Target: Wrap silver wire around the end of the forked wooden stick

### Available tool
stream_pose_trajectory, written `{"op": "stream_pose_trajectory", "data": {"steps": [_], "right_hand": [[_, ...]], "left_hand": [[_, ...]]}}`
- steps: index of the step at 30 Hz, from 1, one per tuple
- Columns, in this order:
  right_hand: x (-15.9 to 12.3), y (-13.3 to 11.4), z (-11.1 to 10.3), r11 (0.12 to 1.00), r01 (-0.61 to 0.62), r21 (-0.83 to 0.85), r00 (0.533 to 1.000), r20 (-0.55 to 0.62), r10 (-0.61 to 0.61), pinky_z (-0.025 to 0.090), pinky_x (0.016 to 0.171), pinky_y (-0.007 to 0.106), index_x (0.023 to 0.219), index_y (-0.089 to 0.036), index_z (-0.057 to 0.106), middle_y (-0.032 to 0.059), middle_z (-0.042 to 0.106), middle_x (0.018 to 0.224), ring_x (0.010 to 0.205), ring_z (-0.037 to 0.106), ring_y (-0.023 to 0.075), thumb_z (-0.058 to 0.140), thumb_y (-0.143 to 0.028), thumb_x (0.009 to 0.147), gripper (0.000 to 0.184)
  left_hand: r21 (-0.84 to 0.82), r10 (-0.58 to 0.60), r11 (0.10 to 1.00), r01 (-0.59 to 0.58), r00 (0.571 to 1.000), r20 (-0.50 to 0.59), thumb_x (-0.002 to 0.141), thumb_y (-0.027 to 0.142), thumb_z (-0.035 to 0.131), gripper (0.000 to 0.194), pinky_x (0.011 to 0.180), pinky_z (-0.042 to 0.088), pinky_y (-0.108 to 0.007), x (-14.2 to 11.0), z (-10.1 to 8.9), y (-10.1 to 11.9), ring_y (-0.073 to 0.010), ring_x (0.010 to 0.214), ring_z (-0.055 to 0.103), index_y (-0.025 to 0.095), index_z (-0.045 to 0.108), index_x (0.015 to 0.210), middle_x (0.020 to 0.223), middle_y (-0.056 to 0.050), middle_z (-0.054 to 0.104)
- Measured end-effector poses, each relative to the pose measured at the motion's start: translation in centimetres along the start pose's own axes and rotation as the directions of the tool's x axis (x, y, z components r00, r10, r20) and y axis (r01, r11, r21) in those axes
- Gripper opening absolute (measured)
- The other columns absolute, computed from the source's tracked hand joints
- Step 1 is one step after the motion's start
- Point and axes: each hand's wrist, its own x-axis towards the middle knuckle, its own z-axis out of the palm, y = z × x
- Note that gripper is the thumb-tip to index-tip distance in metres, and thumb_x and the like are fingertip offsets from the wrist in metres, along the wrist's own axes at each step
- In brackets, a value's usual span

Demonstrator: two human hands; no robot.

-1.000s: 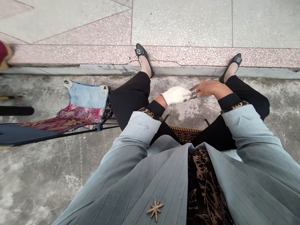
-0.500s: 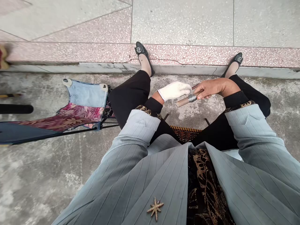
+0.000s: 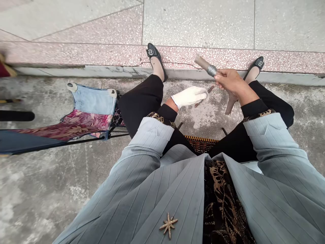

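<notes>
My left hand [image 3: 191, 96], in a white knit glove, is closed around a thin reddish-brown rod [image 3: 211, 88]. The rod shows on both sides of the fingers. My bare right hand [image 3: 228, 81] grips a pale brown stick [image 3: 202, 62] with a band of silvery wire [image 3: 212, 70] wound round it near the fingers. The stick's free end points up and left, higher than the gloved hand. Below the right palm a brownish piece [image 3: 230, 104] juts downward; whether it joins the stick is hidden by the hand. The two hands are apart.
A folding chair [image 3: 93, 101] with denim and floral cloth stands at the left, near a black bar [image 3: 16, 116]. Between my legs shows the edge of a woven seat [image 3: 201, 144]. My feet rest on a raised pinkish terrazzo step [image 3: 188, 54] above the concrete floor [image 3: 203, 117].
My right hand has turned and swung the wire-wound stick up and away from the gloved hand, so its end points up-left. My left hand has stayed nearly in place with the rod.
</notes>
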Motion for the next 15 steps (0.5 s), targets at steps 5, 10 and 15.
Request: {"op": "stream_pose_trajectory", "data": {"steps": [5,10,15], "right_hand": [[0.2,-0.2,0.8,0.849,-0.021,-0.529,0.971,0.192,0.143,0.046,0.076,0.041,0.113,-0.013,0.074,0.0187,0.072,0.106,0.094,0.066,0.0331,0.061,-0.037,0.095,0.032],[-0.4,-0.2,0.0,0.864,0.177,-0.471,0.765,0.618,0.180,0.042,0.069,0.034,0.092,-0.019,0.078,0.0072,0.069,0.079,0.074,0.063,0.0215,0.071,-0.034,0.090,0.016],[-1.2,0.1,-2.1,0.984,0.167,-0.056,0.672,0.737,-0.072,0.044,0.069,0.030,0.109,-0.023,0.078,0.0004,0.069,0.076,0.070,0.060,0.0159,0.071,-0.053,0.087,0.037]], "left_hand": [[0.182,-0.076,0.981,0.074,0.997,0.004,0.095,0.037,0.048,0.032,0.064,0.043,-0.025,0.3,0.4,-0.6,-0.0137,0.067,0.060,0.015,0.072,0.088,0.078,-0.003,0.068],[0.278,-0.051,0.959,0.051,0.999,-0.008,0.093,0.037,0.050,0.031,0.075,0.044,-0.027,0.4,0.1,-1.4,-0.0163,0.078,0.062,0.015,0.072,0.092,0.084,-0.003,0.071],[0.149,-0.036,0.988,0.043,0.998,-0.054,0.096,0.037,0.051,0.029,0.071,0.045,-0.026,0.5,-0.6,-2.1,-0.0130,0.072,0.058,0.014,0.069,0.093,0.080,-0.002,0.069]]}}
